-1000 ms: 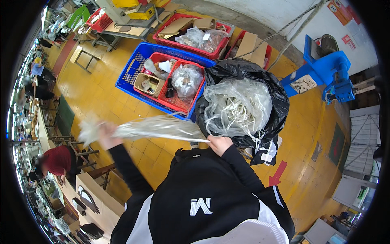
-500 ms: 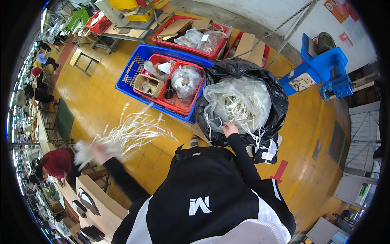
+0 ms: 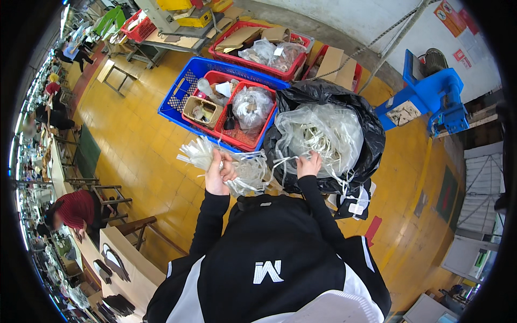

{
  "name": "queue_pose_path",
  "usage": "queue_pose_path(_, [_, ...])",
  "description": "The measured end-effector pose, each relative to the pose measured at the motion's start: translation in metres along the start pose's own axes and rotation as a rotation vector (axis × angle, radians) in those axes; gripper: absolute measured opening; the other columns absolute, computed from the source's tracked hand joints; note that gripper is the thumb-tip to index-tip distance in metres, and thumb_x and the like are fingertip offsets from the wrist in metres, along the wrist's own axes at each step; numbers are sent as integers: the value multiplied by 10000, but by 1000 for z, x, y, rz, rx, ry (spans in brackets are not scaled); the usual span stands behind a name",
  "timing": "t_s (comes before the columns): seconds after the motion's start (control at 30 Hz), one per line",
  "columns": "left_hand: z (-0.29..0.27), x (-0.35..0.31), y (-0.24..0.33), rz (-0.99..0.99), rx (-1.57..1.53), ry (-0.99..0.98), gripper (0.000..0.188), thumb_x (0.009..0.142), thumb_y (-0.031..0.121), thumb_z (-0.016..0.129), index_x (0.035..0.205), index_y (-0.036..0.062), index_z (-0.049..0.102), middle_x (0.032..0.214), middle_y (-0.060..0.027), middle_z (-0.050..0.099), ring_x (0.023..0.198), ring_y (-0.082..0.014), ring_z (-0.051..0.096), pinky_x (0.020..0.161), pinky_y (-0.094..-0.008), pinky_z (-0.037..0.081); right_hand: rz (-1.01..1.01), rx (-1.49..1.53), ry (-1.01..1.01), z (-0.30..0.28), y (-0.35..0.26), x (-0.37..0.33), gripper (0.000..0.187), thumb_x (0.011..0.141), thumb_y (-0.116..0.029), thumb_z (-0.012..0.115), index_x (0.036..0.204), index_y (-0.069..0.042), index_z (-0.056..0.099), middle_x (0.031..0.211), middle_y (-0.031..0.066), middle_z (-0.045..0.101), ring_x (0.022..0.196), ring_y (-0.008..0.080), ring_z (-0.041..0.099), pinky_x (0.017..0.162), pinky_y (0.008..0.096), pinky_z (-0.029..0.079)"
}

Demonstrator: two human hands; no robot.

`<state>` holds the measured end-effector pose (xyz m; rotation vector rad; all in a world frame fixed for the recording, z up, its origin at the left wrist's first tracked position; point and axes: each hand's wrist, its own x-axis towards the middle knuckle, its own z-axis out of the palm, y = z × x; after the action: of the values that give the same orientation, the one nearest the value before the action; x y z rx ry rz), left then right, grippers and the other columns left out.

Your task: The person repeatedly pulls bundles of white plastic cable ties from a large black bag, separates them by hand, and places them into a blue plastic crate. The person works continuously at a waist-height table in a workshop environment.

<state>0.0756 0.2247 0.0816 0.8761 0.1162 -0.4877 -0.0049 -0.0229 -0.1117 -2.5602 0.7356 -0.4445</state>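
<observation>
The left hand (image 3: pixel 218 173) holds white strips (image 3: pixel 250 174) in curled fingers, best squeezed snugly; whether the right hand (image 3: pixel 309 164) pinches any, I can't tell.

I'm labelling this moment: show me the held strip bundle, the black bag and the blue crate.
Held strip bundle (image 3: pixel 250 174), head view: right part.
Black bag (image 3: pixel 372 132), head view: right side.
Blue crate (image 3: pixel 237 71), head view: far wall.
</observation>
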Motion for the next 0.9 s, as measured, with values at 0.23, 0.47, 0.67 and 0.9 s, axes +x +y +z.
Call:
queue_pose_path(0.23, [-2,-8,-57,-435,225,-141,102,885,178,487,923,84,497,902,-116,616,482,-88,424,460,-234,366,39,974,-494,-117,-107,12,168,832,-153,568,727,-25,597,536,49,515,495,67,472,455,246,366])
queue_pose_path(0.47, [0,7,-14,-133,4,-87,441,898,400,468,1070,-1,532,835,-49,556,553,-75,381,532,-213,328,-435,408,-477,-131,-140,-10,255,868,-291,486,733,-80,533,602,142,566,590,333,576,510,436,435])
queue_pose_path(0.67, [-26,8,19,54,-94,-14,260,905,332,478,903,75,513,647,26,369,529,-70,334,515,-219,294,-259,299,-532,-124,-81,-4,252,877,-289,475,775,-76,564,640,157,579,626,348,577,544,450,440])
queue_pose_path(0.9, [-47,4,19,65,-72,-59,127,914,219,434,899,103,485,667,23,368,526,-71,322,513,-227,296,5,354,-398,-94,11,71,242,865,-236,508,803,-23,605,642,146,578,609,277,567,584,352,436])
